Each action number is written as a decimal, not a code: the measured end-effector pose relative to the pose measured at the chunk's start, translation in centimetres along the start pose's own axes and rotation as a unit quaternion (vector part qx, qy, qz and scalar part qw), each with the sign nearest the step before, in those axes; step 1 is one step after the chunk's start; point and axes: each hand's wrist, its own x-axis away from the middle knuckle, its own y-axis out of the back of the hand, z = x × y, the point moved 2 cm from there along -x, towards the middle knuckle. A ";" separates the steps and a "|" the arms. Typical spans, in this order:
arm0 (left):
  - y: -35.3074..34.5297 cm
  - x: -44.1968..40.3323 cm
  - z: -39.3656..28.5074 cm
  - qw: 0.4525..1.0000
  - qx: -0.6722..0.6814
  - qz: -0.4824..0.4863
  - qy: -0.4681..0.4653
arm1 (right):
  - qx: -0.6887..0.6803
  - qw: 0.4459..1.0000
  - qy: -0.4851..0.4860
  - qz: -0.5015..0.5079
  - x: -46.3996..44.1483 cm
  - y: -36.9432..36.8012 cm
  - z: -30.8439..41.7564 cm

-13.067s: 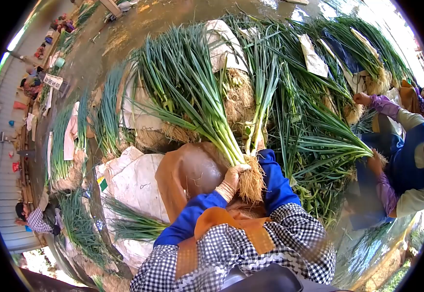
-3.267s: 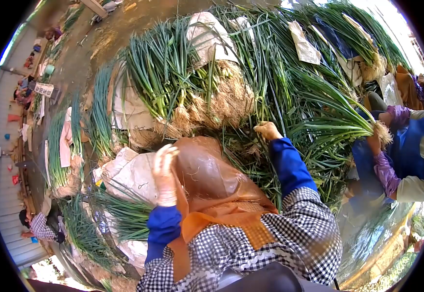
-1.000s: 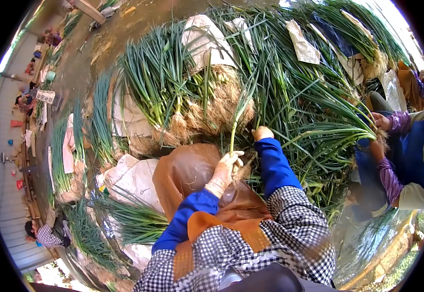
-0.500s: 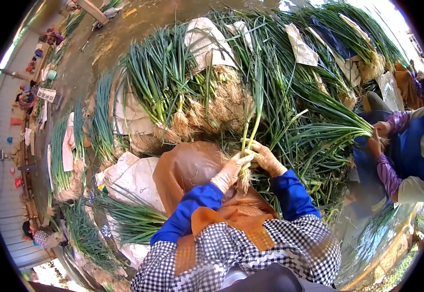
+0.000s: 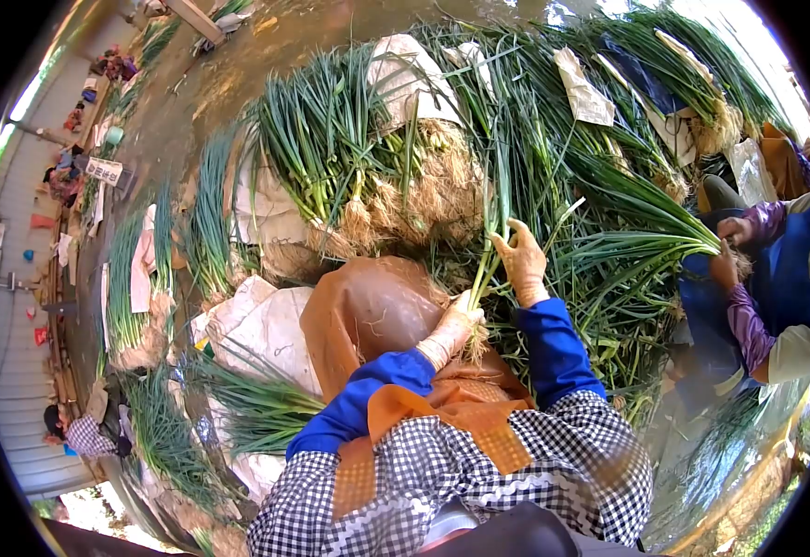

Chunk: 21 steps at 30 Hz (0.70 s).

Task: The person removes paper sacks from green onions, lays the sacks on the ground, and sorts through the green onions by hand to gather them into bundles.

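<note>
The left hand is wrapped around a few leafy green stalks just above their roots, over the brown apron — the right hand, thumb and fingers spread, is just beside them

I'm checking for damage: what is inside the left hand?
The left hand grips a few green stalks, which show above it, with pale roots below. The gripped stretch is covered by the hand, so its condition cannot be seen.
</note>
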 end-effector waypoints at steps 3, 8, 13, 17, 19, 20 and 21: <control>0.0 0.0 0.8 0.987 -0.156 -0.036 -0.013 | 0.084 0.972 0.098 0.195 -2.2 -1.6 -1.7; 0.3 -0.3 1.0 0.997 -0.003 -0.017 0.069 | -0.474 0.867 -0.032 0.153 -5.7 1.8 -2.3; 1.2 -0.2 0.3 0.979 0.180 0.026 0.094 | -0.829 0.539 0.146 0.006 -6.4 12.4 -7.3; 1.8 -0.5 -2.0 0.950 0.274 0.086 0.124 | -0.350 0.936 0.024 -0.033 -0.8 5.2 -5.6; 1.1 0.3 -6.0 0.868 0.433 0.215 0.112 | -0.228 0.949 0.160 0.148 2.2 -2.6 -6.1; 1.0 0.7 -8.6 0.863 0.442 0.230 0.080 | -0.011 0.941 0.286 0.178 2.7 -4.6 -5.1; 0.9 1.7 -11.8 0.858 0.451 0.244 0.048 | 0.114 0.937 0.303 0.130 3.8 -6.1 -5.2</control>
